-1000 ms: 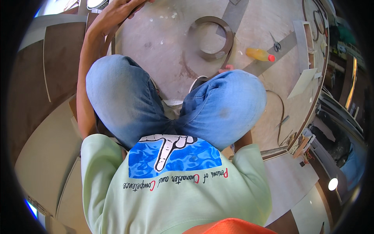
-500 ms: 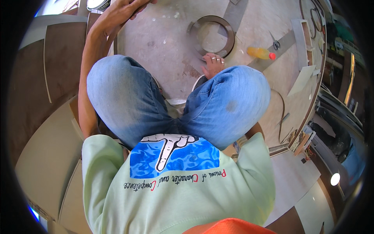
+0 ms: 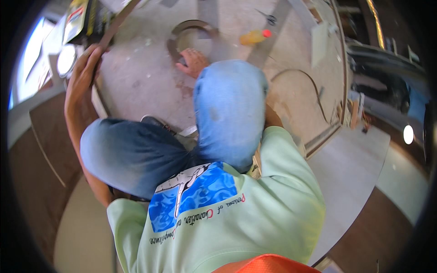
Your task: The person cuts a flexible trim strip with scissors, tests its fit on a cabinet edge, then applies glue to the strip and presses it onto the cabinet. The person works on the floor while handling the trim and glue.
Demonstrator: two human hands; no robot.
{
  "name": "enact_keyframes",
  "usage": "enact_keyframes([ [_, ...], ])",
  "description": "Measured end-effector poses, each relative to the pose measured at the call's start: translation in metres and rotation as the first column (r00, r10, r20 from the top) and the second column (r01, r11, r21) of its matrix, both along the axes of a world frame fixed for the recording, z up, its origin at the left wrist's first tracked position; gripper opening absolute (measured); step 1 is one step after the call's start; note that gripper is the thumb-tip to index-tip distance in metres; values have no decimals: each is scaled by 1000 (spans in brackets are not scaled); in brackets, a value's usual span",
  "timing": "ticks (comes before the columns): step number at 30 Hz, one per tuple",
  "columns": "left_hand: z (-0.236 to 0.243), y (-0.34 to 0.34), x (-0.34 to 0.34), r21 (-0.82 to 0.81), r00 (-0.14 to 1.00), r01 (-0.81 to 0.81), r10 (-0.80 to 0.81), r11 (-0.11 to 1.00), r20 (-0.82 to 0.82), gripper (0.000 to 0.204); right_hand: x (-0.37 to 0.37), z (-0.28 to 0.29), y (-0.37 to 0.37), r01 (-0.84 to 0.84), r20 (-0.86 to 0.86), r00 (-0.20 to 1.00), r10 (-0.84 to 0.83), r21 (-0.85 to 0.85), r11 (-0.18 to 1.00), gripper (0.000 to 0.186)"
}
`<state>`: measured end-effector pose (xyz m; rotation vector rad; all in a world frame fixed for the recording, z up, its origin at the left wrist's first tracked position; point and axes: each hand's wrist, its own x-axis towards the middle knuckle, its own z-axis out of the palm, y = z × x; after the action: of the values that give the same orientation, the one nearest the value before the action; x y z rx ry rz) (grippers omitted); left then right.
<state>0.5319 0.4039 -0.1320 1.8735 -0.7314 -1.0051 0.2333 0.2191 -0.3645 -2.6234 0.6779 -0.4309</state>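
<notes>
My left hand (image 3: pixel 84 68), at the far left, is closed round a long flat brown strip (image 3: pixel 119 25) that runs up and away past the top edge. Ahead of my right knee, my right hand (image 3: pixel 195 63) grips the near side of a flat coil of brown strip (image 3: pixel 193 25) lying on the floor. Its thumb is on the outer side, its fingers reach toward the ring's middle, and a dark piece shows between them. Motion smears these fingers a little. Both forearms are partly hidden by my jeans.
A bottle of yellow liquid with a red cap (image 3: pixel 255 37) lies right of the coil, near scissors (image 3: pixel 271 19). A loose brown strip (image 3: pixel 314 84) curves over the floor at right. A dark tin (image 3: pixel 86 22) stands at upper left. Brown panels (image 3: pixel 41 145) lie at left.
The view has turned, shifting the coil and bottle leftward in it. My left hand has moved back along the left side, its strip now plainly visible. My right hand reaches further over the coil.
</notes>
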Motion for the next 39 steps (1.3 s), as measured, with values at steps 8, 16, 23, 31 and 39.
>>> enact_keyframes([
  [8, -14, -7, 2, -40, 994, -16, 11, 999, -112, 32, -60, 130, 13, 424, -52, 818, -573, 728, 539, 46],
  [16, -31, -17, -1, 5, 990, 49, -48, 999, -133, 31, -188, 202, 15, 393, 52, 630, -775, 839, 377, 32],
  [23, -55, -35, -11, 122, 977, 207, -198, 971, -81, 33, -308, 94, -29, 869, 60, 410, -910, 277, 410, 43],
  [31, -70, -24, -7, 134, 984, 150, -135, 980, -112, 32, -334, 2, -15, 906, -200, 417, -887, 169, 388, 58],
  [39, -75, -40, -10, 121, 982, 96, -74, 988, -174, 33, -165, 44, -38, 617, 181, 687, -704, 367, 696, 48],
])
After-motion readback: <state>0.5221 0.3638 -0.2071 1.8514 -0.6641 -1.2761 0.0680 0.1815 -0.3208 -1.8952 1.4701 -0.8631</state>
